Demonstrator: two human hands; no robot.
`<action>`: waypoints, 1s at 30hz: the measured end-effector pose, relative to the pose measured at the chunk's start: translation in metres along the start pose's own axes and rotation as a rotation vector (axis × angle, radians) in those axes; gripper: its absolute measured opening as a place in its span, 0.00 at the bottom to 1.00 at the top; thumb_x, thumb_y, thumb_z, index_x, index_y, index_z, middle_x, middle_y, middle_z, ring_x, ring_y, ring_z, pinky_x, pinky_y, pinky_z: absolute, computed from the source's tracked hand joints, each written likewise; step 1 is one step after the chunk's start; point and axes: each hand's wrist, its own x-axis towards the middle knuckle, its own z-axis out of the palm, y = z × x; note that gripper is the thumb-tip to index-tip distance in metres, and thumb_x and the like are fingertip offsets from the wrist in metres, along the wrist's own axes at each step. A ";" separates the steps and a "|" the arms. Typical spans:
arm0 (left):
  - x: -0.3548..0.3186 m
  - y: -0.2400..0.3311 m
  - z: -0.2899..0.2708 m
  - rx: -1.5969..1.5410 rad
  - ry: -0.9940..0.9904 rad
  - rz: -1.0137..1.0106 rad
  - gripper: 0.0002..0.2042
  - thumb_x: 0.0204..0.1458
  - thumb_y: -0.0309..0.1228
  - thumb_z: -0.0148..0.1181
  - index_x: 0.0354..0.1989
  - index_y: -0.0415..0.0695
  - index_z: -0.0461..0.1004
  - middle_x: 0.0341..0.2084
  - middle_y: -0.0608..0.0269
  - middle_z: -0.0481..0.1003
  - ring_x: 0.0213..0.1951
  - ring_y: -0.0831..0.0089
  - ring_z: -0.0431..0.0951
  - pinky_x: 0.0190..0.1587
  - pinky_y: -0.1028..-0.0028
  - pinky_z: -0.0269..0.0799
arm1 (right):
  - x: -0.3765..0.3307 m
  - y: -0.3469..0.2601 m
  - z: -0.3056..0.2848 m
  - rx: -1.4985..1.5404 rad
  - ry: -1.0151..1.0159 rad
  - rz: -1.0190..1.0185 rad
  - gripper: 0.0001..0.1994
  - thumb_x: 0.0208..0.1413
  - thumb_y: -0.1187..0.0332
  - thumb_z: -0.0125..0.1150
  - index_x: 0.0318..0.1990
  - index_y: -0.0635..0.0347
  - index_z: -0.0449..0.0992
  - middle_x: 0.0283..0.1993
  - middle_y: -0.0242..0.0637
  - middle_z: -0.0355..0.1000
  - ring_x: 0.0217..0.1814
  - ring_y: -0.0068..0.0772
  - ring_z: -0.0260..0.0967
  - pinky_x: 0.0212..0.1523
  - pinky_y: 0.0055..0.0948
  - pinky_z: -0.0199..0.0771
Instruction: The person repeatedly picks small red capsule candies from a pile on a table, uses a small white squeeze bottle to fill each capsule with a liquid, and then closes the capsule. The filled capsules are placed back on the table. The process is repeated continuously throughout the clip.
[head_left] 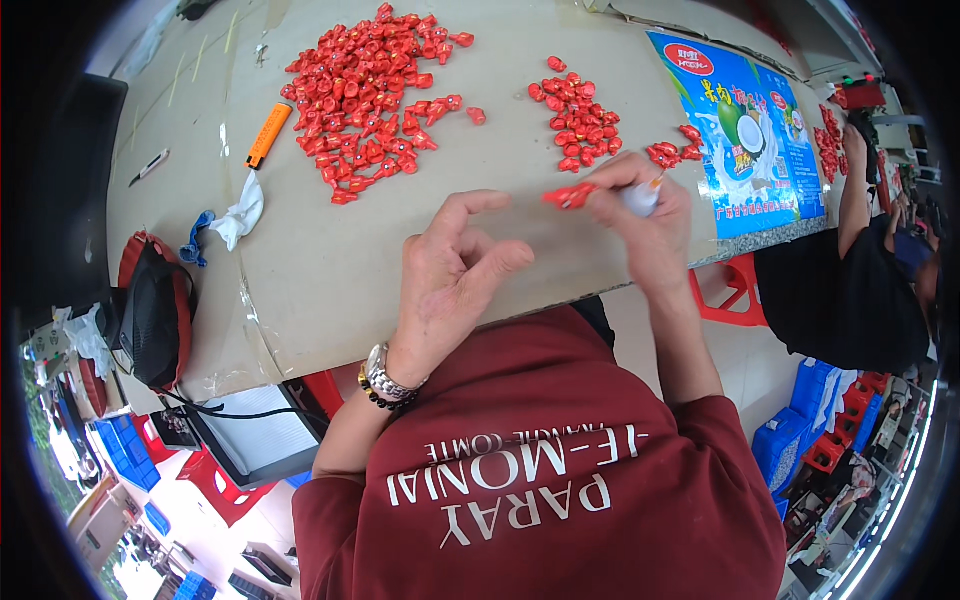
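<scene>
Glossy red plastic pieces [365, 90]; matt cardboard tabletop [400, 230]; metal watch [388, 380].

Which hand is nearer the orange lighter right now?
Left. The left hand hangs empty over the bare tabletop, right of and below the orange lighter. The right hand is farther right, holding a small red piece.

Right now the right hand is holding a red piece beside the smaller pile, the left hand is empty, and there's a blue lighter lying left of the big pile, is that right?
Nearly. In the head view the lighter is orange, not blue. The rest holds: the right hand holds a red piece beside the smaller pile, the left hand is empty, and the lighter lies left of the big pile.
</scene>
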 end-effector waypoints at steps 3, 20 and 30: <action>0.012 0.004 -0.005 0.222 0.004 0.026 0.12 0.47 0.30 0.65 0.37 0.38 0.73 0.10 0.62 0.68 0.13 0.77 0.66 0.20 0.76 0.61 | 0.013 0.008 -0.038 -0.278 0.170 0.040 0.04 0.44 0.78 0.63 0.31 0.65 0.78 0.29 0.33 0.72 0.31 0.20 0.67 0.33 0.22 0.66; 0.122 -0.009 0.011 0.822 0.109 0.448 0.12 0.46 0.29 0.61 0.39 0.40 0.76 0.27 0.52 0.77 0.27 0.56 0.77 0.29 0.63 0.70 | 0.019 0.013 -0.073 -0.603 0.340 -0.045 0.09 0.45 0.75 0.65 0.36 0.64 0.78 0.36 0.39 0.73 0.36 0.31 0.72 0.38 0.28 0.69; 0.153 -0.005 0.025 0.959 -0.083 0.408 0.11 0.49 0.31 0.60 0.39 0.41 0.76 0.27 0.51 0.76 0.28 0.53 0.76 0.27 0.59 0.68 | 0.002 0.000 -0.068 -0.508 0.344 0.006 0.07 0.47 0.76 0.64 0.35 0.63 0.78 0.33 0.34 0.71 0.33 0.23 0.67 0.35 0.23 0.67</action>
